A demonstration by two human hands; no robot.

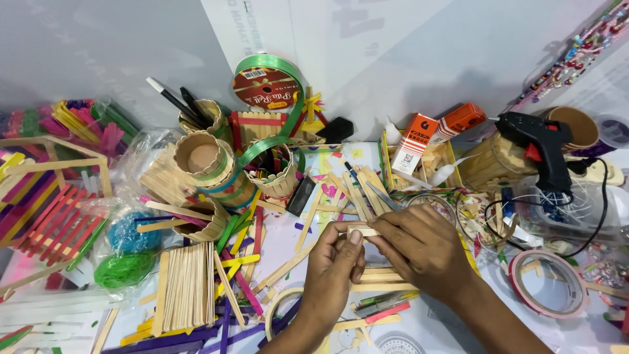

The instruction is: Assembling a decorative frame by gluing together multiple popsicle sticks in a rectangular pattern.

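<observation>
My left hand [333,265] and my right hand [419,244] meet at the middle of the table. Together they pinch a small piece made of plain wooden craft sticks [362,229], held just above the tabletop. The left thumb presses its near end; the right fingers wrap its far end. Under the hands lie loose plain wooden sticks [380,278] and a few coloured ones. Part of the held piece is hidden by my fingers.
A flat panel of glued sticks [185,285] lies at the left. Stick-built cups [203,160] and a green ribbon spool [266,82] stand behind. A black glue gun [544,147] rests at the right, with tape rolls [547,282] near it. Coloured sticks pile at far left.
</observation>
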